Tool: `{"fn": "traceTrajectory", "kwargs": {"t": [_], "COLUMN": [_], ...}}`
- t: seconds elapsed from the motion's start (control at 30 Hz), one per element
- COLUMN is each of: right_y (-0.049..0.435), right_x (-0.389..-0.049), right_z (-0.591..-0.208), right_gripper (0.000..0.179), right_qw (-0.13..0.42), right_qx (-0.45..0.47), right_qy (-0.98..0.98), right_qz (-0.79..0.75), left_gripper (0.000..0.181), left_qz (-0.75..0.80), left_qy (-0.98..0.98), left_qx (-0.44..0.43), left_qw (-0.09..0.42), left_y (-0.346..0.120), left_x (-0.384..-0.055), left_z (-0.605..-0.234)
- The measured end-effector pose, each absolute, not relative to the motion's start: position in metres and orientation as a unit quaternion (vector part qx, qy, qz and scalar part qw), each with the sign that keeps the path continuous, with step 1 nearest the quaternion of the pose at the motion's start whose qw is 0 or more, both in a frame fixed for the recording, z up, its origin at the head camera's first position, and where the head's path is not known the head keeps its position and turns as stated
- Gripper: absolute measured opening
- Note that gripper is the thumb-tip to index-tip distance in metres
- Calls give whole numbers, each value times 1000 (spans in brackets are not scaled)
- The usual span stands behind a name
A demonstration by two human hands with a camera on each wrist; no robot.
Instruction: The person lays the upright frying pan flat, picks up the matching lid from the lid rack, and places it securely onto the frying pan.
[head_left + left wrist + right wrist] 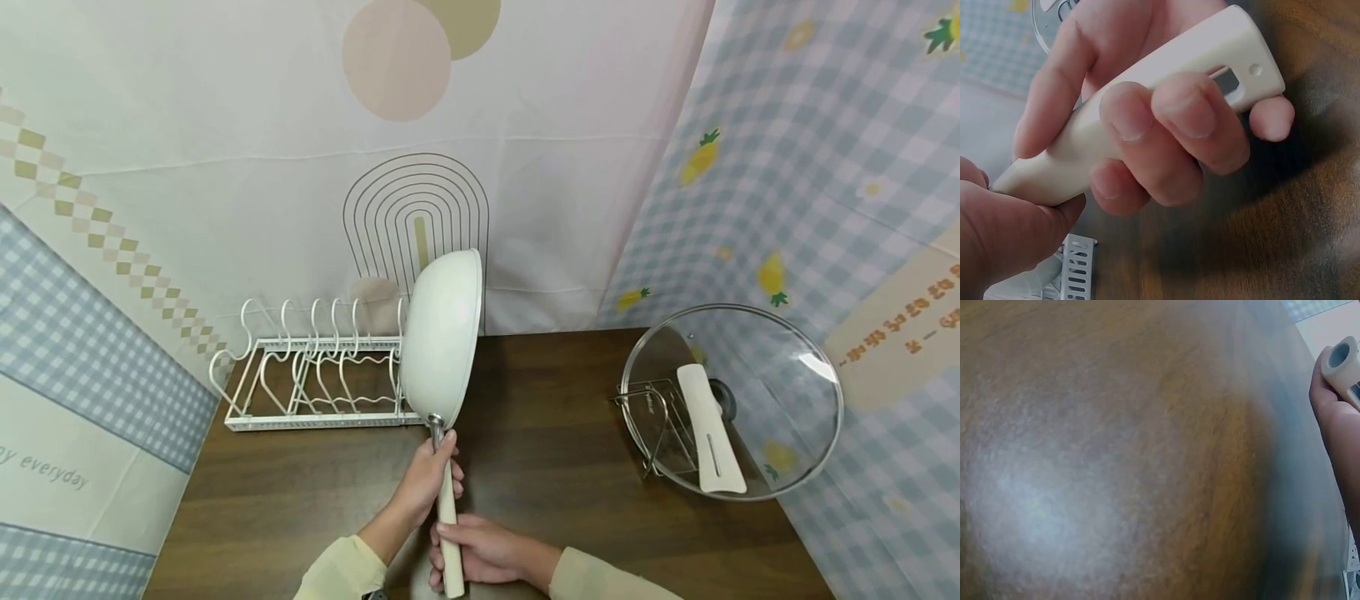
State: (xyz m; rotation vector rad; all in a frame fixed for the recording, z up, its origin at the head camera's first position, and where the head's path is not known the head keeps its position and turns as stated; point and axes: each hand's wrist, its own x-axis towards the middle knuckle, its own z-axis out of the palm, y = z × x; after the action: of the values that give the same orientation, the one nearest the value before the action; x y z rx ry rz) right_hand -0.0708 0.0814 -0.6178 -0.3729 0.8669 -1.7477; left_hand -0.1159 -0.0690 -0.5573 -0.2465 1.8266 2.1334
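A white wok (442, 337) is tipped on its side, its rounded outside toward the left, at the right end of a white wire pan rack (315, 423). My left hand (426, 479) grips the handle close to the metal neck, thumb along the top. Lower down, my right hand (487, 548) holds the cream handle (452, 567) near its end. In the left wrist view, the right hand's fingers (1188, 115) curl around that handle, and the left thumb (1010, 231) presses it nearer the wok. The right wrist view catches the handle's hollow end (1340, 355) at its right edge.
To the right, a large glass lid (783, 392) with a long cream handle leans upright in a small metal wire stand (652, 425). The brown wooden table (555, 467) meets a patterned cloth wall (555, 208) at the back and both sides.
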Motion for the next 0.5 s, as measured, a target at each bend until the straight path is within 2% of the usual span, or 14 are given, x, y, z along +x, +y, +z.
{"fn": "traceTrajectory", "kwargs": {"t": [0.5], "right_y": [75], "right_x": [-66], "right_z": [-628], "right_gripper": [40], "right_qw": [520], "right_qx": [-191], "right_qy": [364], "right_qz": [-749], "left_gripper": [44], "left_qz": [744], "left_qy": [642], "left_qx": [-84], "left_qw": [165], "left_y": [-69], "left_x": [-115], "left_z": [-558]}}
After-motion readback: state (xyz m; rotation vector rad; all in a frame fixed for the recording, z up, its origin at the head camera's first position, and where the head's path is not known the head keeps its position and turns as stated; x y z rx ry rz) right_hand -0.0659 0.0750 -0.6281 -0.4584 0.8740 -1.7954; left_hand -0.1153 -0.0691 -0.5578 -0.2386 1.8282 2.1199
